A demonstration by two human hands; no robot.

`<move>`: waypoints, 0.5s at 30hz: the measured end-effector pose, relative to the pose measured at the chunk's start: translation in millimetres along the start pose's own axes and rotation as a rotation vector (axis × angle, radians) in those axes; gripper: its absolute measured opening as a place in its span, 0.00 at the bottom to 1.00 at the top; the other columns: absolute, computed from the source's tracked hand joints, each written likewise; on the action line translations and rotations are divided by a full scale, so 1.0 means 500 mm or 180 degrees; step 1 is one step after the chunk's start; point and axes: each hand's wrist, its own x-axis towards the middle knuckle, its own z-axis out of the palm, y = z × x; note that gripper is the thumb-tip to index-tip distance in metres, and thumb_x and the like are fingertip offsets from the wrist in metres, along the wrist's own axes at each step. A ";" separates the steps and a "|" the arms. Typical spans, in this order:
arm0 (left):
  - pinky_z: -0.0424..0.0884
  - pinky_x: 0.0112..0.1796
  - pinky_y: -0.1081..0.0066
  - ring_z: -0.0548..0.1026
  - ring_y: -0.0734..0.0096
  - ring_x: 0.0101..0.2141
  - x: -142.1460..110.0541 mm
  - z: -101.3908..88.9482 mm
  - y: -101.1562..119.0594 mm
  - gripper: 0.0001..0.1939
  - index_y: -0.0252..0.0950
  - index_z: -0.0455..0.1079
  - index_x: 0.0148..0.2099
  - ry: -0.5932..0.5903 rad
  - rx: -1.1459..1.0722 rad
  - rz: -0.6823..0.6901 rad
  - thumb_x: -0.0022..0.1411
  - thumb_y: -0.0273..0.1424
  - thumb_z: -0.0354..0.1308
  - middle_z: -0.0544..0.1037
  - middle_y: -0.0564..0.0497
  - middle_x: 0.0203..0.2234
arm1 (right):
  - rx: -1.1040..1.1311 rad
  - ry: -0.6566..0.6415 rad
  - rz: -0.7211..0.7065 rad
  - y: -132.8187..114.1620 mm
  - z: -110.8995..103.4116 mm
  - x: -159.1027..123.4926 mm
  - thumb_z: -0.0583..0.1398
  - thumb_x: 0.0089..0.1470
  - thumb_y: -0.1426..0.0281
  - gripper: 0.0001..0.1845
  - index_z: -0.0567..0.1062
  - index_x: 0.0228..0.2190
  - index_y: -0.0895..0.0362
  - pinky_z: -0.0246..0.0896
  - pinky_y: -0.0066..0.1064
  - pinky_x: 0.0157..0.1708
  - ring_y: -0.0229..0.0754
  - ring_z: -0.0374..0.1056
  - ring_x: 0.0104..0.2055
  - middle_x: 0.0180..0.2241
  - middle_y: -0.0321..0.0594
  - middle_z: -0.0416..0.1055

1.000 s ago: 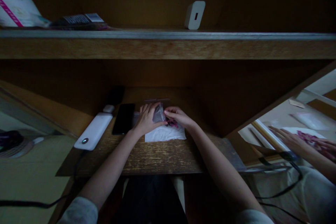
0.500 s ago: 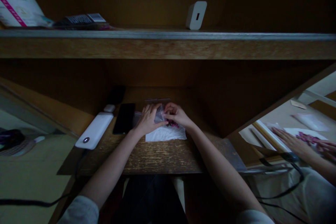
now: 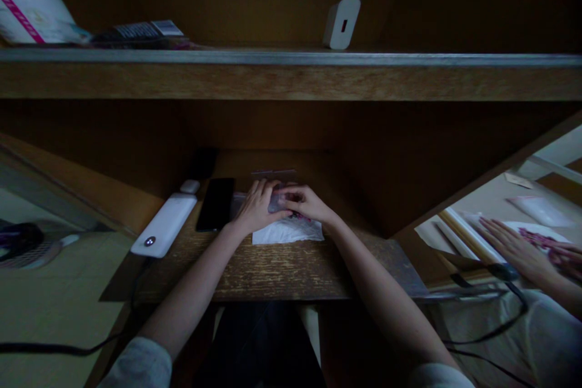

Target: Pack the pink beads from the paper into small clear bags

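Observation:
My left hand (image 3: 258,207) rests over a small clear plastic bag (image 3: 275,202), its fingers and thumb around the bag's sides. Meeting it from the right, my right hand (image 3: 308,202) has its fingertips pinched together at the bag; whatever lies between them is too small to make out. Below both hands a white sheet of tissue or paper (image 3: 286,233) is spread on the wooden desk (image 3: 282,273). Small dark pink pieces (image 3: 297,215) sit on that sheet, mostly hidden under my right hand.
Left of my hands lie a black phone (image 3: 215,205), a white power bank (image 3: 166,225) with a cable, and a small white case (image 3: 190,187). A shelf (image 3: 291,82) crosses above, carrying a white charger (image 3: 342,24). Beyond the right panel, another person's hands (image 3: 518,251) handle pink pieces.
My right hand has shifted slightly left from above the pink pieces to the bag, covering more of the pieces. My left hand stays in place.

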 end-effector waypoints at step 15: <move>0.58 0.49 0.55 0.65 0.51 0.49 0.000 -0.009 -0.006 0.30 0.38 0.58 0.56 -0.0070 0.0023 -0.0200 0.55 0.48 0.54 0.68 0.41 0.48 | -0.0075 0.0506 0.0385 0.009 -0.044 -0.004 0.61 0.48 0.64 0.13 0.76 0.34 0.58 0.62 0.30 0.33 0.40 0.69 0.33 0.32 0.41 0.74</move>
